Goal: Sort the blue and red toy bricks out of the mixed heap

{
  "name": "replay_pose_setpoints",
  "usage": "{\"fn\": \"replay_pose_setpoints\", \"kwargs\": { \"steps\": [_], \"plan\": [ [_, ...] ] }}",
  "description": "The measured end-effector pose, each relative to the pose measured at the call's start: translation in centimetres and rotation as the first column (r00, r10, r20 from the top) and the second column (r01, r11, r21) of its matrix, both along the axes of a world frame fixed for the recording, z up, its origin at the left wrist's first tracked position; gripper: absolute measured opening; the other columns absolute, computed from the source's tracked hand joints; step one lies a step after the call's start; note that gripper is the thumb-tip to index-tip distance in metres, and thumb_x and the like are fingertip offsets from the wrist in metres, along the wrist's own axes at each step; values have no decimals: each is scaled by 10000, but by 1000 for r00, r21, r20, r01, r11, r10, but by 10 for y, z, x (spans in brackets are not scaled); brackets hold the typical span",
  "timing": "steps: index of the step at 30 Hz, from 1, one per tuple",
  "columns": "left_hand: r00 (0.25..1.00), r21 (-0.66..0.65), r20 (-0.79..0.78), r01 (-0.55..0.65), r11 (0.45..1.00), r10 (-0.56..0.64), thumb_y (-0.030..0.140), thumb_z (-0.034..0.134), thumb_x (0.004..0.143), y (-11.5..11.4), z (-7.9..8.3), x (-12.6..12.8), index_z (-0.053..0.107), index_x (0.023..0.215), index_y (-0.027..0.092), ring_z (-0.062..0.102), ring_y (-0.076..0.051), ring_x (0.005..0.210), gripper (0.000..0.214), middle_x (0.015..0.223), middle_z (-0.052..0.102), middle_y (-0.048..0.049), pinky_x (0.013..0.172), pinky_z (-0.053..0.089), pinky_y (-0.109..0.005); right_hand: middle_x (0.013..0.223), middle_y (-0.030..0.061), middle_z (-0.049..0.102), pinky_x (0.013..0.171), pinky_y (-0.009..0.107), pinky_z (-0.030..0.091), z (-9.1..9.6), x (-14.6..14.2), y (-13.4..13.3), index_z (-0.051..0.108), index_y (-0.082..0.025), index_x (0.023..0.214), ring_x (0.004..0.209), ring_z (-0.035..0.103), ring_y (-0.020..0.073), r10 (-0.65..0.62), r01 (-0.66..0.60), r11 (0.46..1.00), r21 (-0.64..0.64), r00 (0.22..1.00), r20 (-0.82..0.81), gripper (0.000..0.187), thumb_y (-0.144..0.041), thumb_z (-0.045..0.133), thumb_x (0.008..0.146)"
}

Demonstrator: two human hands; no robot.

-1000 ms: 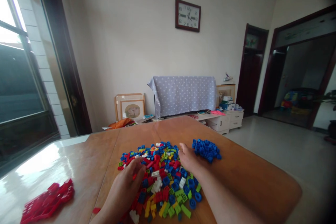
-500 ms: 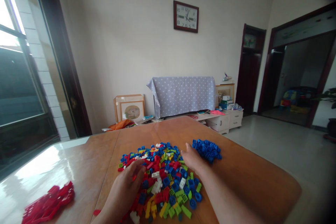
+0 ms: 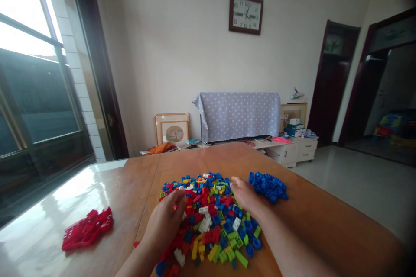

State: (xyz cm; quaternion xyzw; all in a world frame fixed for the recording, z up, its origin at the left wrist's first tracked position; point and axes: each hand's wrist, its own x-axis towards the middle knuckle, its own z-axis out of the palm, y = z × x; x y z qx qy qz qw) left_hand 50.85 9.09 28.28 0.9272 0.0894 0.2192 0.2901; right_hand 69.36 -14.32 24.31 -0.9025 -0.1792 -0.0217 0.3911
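Note:
A mixed pile of small building bricks (image 3: 211, 216), red, blue, green, yellow and white, lies on the wooden table (image 3: 325, 233) in front of me. My left hand (image 3: 165, 223) rests on the pile's left side, its fingers curled down among red bricks. My right hand (image 3: 245, 197) lies at the pile's upper right with fingers bent into the bricks, just left of a separate heap of blue bricks (image 3: 268, 185). What either hand grips is hidden. A heap of red bricks (image 3: 87, 229) sits apart at the far left.
The table's left part is glossy and reflects the window (image 3: 35, 78). Beyond the table stand a cloth-covered unit (image 3: 238, 114), framed pictures (image 3: 171, 130), a low white cabinet (image 3: 292, 149) and dark doorways at the right. A clock (image 3: 246, 14) hangs on the wall.
The camera view has swung left, so everything sits further right in the frame. My right hand has stayed by the blue heap; my left hand remains on the pile's left side.

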Motion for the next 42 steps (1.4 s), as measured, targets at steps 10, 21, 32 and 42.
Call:
{"fn": "replay_pose_setpoints", "kwargs": {
  "steps": [10,21,32,42],
  "plan": [
    [998,121,22,63,991,-66,421,460,985,4,-13,6,656,1257,265,586,-260,1247,369,1336,651,-66,1057,454,-409,1541,66,475,1218,538,221,4,-40,17,550,-257,1434,1502,279,302,461,-438,875,-207,884,80,496,-441,453,983],
    [973,157,-70,227,961,-218,451,579,933,-3,-15,-1,638,1246,309,583,-252,1176,349,1289,641,-45,995,461,-369,1342,50,654,1190,540,243,26,-68,18,647,-326,1295,1332,512,295,605,-569,789,-232,786,130,399,-421,605,910],
    [973,219,-133,213,952,-187,373,678,831,1,-9,-1,597,774,221,552,-202,869,181,879,612,-28,742,422,-286,1156,27,712,1077,449,359,27,-71,16,702,-295,1125,1159,572,265,650,-596,757,-268,730,212,285,-401,675,862],
    [963,197,-177,236,952,-202,243,638,784,6,-5,-6,643,802,226,583,-197,880,26,898,652,-32,741,426,-270,1261,34,693,1155,534,256,26,-73,17,713,-326,1171,1240,542,295,616,-560,782,-274,762,199,319,-402,641,870]
  ]
}}
